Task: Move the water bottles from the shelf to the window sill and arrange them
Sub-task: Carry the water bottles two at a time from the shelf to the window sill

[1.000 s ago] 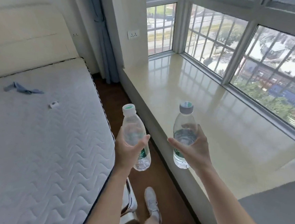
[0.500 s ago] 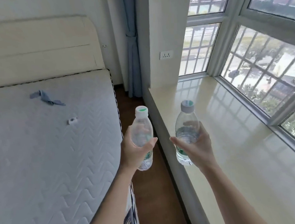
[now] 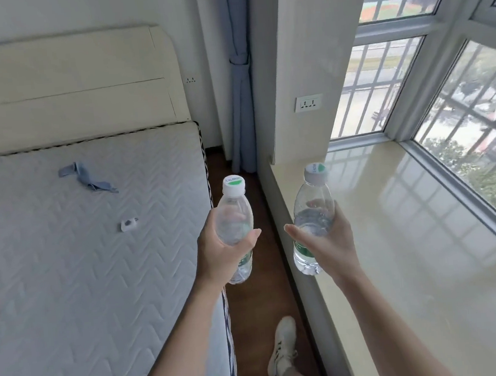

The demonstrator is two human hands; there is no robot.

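Two water bottles are up in the air, one in each of the person's hands, both upright and apart from each other. The left hand (image 3: pixel 219 256) is wrapped round the middle of the left bottle (image 3: pixel 234 216), thumb across the near side, fingers showing through the clear plastic. This bottle hangs over the strip of brown floor (image 3: pixel 251 307) between bed and sill. The right hand (image 3: pixel 332 243) clasps the right bottle (image 3: pixel 313 209) the same way. That one is partly filled with water and has a green label low on it. It sits at the near edge of the window sill (image 3: pixel 426 247), held off the surface.

From the bottles the glossy cream sill runs toward one and two o'clock, under the barred window (image 3: pixel 475 123). At nine o'clock lies the quilted mattress (image 3: pixel 83 277), bearing a blue strip of cloth (image 3: pixel 87 179) and a small white object (image 3: pixel 129 224), with the cream headboard (image 3: pixel 66 83) at eleven. A blue curtain (image 3: pixel 242 98) hangs at twelve, a wall socket (image 3: pixel 308 103) just right of it. A pale shoe (image 3: pixel 281 346) stands on the floor at six.
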